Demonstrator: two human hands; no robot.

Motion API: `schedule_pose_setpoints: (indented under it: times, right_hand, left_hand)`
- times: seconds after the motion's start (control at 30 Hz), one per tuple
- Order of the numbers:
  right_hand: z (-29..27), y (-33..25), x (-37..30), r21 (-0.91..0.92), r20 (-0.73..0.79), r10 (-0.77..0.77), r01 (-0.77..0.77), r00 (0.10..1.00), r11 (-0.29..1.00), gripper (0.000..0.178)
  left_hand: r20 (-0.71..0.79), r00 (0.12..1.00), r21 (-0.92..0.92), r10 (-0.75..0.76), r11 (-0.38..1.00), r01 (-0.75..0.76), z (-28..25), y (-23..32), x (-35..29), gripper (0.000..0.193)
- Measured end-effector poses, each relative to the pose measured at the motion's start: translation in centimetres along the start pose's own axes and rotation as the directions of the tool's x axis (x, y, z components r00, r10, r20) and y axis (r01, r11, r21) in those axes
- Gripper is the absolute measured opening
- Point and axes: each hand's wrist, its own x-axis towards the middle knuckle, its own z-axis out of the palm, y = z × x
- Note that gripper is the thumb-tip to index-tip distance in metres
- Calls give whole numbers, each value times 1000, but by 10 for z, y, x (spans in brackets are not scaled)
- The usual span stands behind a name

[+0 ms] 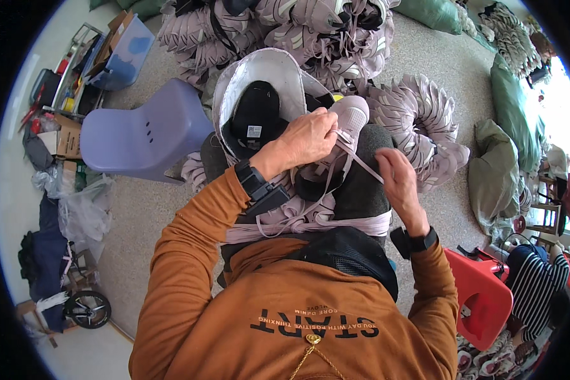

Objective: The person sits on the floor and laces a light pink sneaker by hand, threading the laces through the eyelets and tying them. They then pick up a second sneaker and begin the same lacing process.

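A pale pink sneaker point(353, 115) rests on my lap, its toe pointing away from me. My left hand point(309, 136) is closed in a pinch over the lacing beside the toe. From there a pale pink shoelace point(362, 161) runs taut to my right hand point(400, 180), whose fingers are closed on it. Another stretch of lace hangs loose below the shoe's opening. Across my thighs lies a bundle of pink shoelaces point(364, 223). Just beyond my left wrist stands a white fabric bag point(230, 95) with black insoles point(257, 111) in it.
Stacked pink shoes point(297, 38) fill the far side, and a curved row of them point(427, 107) lies at right. A purple chair point(142, 130) stands left, a red stool point(481, 297) at lower right. Green sacks point(516, 114) and a person in stripes point(538, 278) are further right.
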Motion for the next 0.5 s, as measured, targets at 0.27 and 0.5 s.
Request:
schedule_pose_setpoints:
  times: [0.27,0.5]
  right_hand:
    - [15,-6,24,-64,364,14,10,931,998,23]
    - [-11,-19,-11,200,487,382,-526,785,827,19]
  left_hand:
    - [-20,999,133,-43,990,45,7,6,-7,26]
    - [-59,998,80,-26,996,31,6,4,-13,24]
